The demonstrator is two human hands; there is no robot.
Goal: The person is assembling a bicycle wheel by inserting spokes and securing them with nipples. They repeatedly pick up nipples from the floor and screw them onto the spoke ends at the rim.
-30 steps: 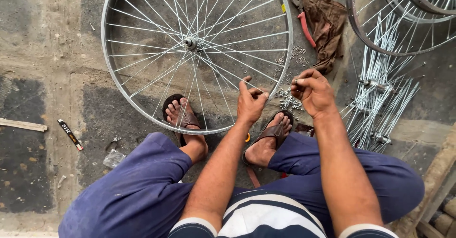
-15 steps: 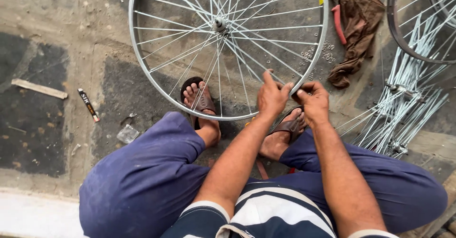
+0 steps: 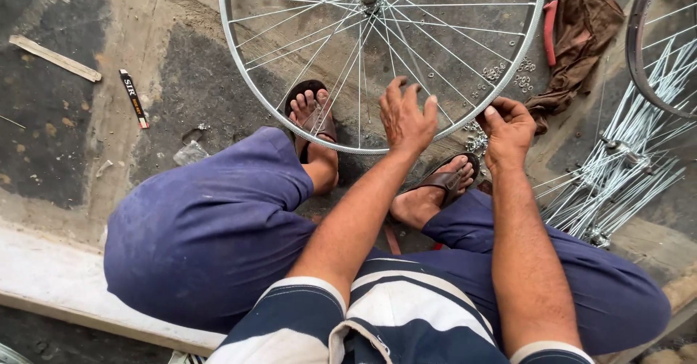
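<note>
Person's sitting on a low ledge with a bicycle wheel (image 3: 377,59) lying flat on the concrete floor (image 3: 181,66) in front of them, one sandalled foot under the near rim and the other just beside it. The left hand (image 3: 406,117) rests on the near edge of the rim, fingers spread loosely over the spokes, not gripping anything. The right hand (image 3: 508,128) sits right at the rim to the right of it, its grip pressed together, thumb against curled fingers (can't tell what it's pinching, too small). Just beside that hand there's a little heap of spoke nipples (image 3: 477,140). Further right a bundle of loose spokes (image 3: 617,182), and at the far right a brown rag (image 3: 581,37) with a red-handled tool (image 3: 549,30).
</note>
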